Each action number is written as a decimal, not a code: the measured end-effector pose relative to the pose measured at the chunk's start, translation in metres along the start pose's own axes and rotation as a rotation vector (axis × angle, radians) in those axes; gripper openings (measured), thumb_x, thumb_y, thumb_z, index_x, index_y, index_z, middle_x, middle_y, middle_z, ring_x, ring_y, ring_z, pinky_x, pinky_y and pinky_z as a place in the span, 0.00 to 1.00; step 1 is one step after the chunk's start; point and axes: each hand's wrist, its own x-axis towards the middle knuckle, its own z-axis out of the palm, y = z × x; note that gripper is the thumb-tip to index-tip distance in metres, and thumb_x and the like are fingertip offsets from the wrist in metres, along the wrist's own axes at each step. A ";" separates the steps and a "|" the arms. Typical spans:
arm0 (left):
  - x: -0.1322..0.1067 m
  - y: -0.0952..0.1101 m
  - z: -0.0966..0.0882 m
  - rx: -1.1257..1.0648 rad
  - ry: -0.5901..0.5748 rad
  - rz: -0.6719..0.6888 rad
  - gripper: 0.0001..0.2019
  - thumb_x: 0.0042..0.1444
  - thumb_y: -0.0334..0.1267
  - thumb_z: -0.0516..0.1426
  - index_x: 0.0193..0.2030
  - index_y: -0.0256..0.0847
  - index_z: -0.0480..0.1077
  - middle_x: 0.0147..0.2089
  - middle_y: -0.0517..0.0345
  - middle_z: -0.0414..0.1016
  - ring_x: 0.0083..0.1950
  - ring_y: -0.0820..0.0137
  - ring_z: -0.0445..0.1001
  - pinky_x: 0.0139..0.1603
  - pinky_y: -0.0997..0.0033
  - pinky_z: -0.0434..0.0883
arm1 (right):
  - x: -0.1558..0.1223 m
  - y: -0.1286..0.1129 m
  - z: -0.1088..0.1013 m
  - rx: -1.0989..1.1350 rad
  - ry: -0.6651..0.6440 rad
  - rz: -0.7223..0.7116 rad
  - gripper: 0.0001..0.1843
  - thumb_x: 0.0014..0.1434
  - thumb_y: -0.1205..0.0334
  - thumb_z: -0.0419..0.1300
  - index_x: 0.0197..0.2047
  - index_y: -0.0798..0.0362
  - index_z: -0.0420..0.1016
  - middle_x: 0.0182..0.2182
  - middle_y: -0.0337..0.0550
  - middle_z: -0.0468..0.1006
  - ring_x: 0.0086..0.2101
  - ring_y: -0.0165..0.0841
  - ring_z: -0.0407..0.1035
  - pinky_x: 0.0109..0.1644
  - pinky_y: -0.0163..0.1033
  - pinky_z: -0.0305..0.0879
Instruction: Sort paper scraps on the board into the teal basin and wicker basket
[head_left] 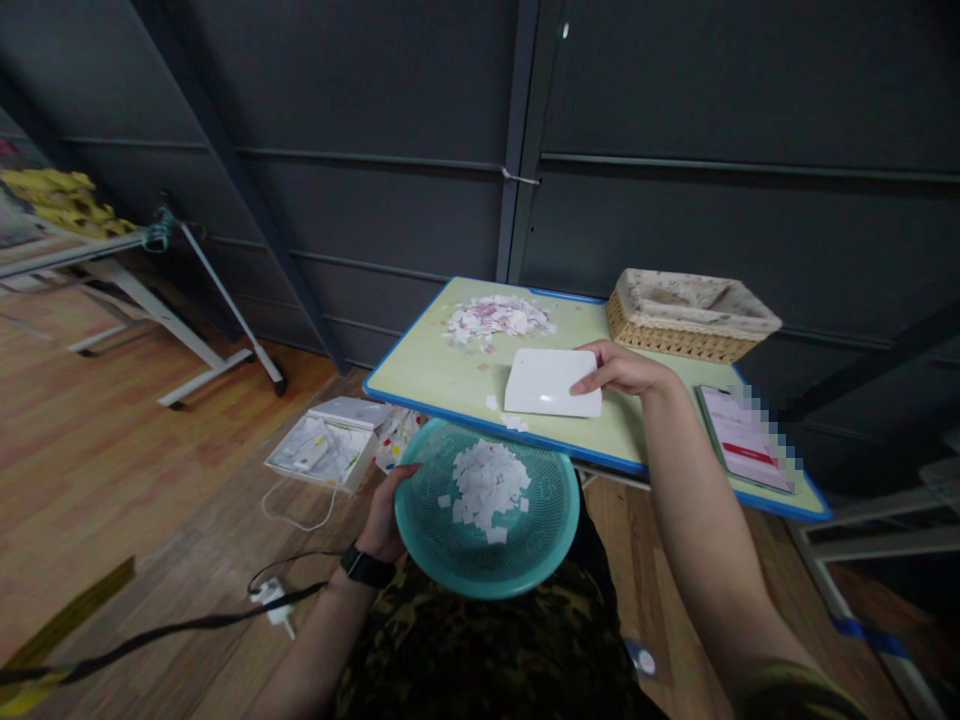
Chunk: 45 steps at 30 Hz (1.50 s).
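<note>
While the right hand (630, 370) pinches the white plate (544, 382) at its right end, thumb across the upper face and other fingers mostly hidden, the left hand (386, 510) grips the rim of the green colander (540, 560), thumb over the edge, remaining fingers out of sight beneath. Plate sits over the near edge of the yellow surface (427, 370); cannot tell whether it touches. Colander just below that edge, in front of the person's body, a heap of white paper scraps (487, 485) inside. A few loose bits (514, 424) on the surface beside the plate. Beyond the plate, toward the far side: a pile of white and pinkish scraps (499, 318). Far right: cloth-lined wicker basket (679, 345). Nearer, right of the forearm: a tablet (742, 435), screen up. Left wrist wears a dark watch (367, 567). On the floor, left of the colander, an open white box (322, 445).
</note>
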 end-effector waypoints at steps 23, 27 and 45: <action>0.009 -0.009 -0.007 -0.016 -0.060 -0.014 0.10 0.47 0.33 0.58 0.37 0.33 0.72 0.22 0.59 0.74 0.22 0.71 0.71 0.25 0.71 0.70 | -0.001 0.007 -0.014 -0.041 0.258 0.012 0.19 0.33 0.61 0.70 0.28 0.57 0.68 0.16 0.35 0.69 0.15 0.24 0.60 0.15 0.29 0.52; 0.010 -0.009 -0.007 -0.023 -0.023 -0.023 0.12 0.46 0.33 0.59 0.39 0.33 0.72 0.21 0.60 0.74 0.21 0.72 0.71 0.25 0.72 0.70 | -0.001 0.007 -0.013 -0.021 0.252 0.020 0.19 0.33 0.60 0.70 0.29 0.57 0.68 0.16 0.35 0.69 0.15 0.24 0.60 0.15 0.29 0.51; 0.008 -0.009 -0.006 -0.010 -0.047 -0.017 0.12 0.49 0.33 0.57 0.42 0.34 0.72 0.21 0.60 0.74 0.22 0.70 0.72 0.27 0.70 0.71 | -0.007 0.009 -0.023 -0.095 0.154 0.014 0.21 0.32 0.59 0.71 0.32 0.57 0.74 0.23 0.38 0.75 0.23 0.28 0.66 0.23 0.31 0.60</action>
